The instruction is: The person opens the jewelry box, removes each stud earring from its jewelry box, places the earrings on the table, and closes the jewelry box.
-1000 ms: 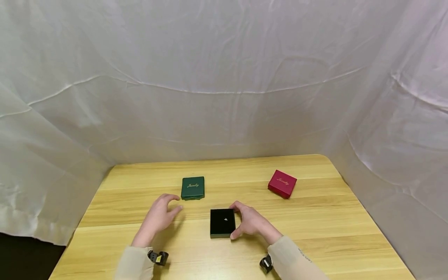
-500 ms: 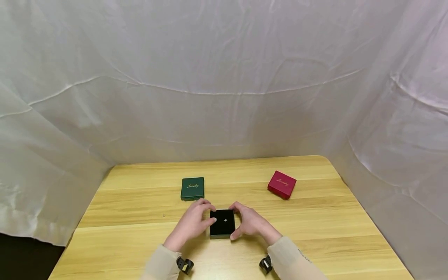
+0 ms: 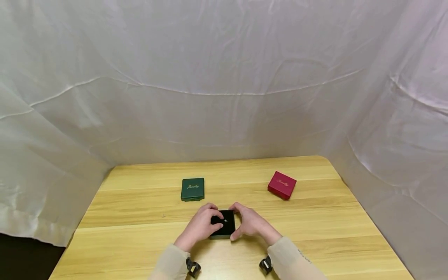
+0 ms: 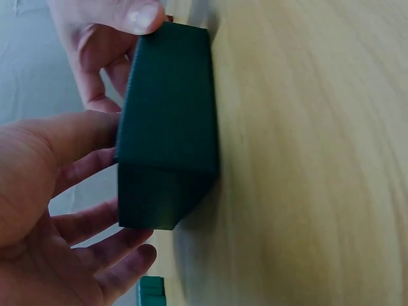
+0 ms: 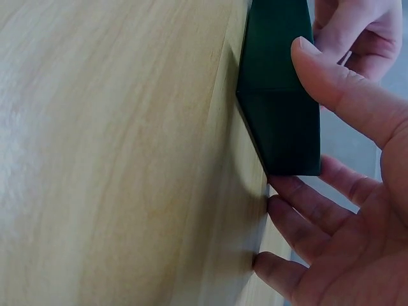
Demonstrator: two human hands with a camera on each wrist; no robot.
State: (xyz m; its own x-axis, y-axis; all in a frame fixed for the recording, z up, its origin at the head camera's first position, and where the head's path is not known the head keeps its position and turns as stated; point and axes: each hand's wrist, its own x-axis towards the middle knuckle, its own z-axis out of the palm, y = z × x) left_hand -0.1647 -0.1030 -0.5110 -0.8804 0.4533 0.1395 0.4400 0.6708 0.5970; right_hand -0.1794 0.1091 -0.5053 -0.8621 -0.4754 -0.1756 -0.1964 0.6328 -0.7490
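Note:
A small dark green jewelry box (image 4: pixel 169 102) sits lidless on the wooden table, its black pad (image 3: pixel 229 228) facing up. On the pad lies a tiny silver star-shaped piece of jewelry (image 3: pixel 225 221). My right hand (image 3: pixel 250 222) holds the box at its right side, thumb (image 5: pixel 319 73) on the front wall and a finger at the far corner. Over the left half of the pad reaches my left hand (image 3: pixel 201 225), its index finger and thumb apart and close to the star. In the left wrist view its thumb tip is hidden behind the box wall.
Farther back on the left is a green square piece (image 3: pixel 192 189) with gold "Jewelry" lettering. A red jewelry box (image 3: pixel 282 185) stands turned at an angle at the back right. Pale curtains (image 3: pixel 224 116) hang behind the table (image 3: pixel 140 182) and along its sides.
My left hand has moved right from open table to over the pad, its thumb and index finger now near the star. My right hand has stayed on the box.

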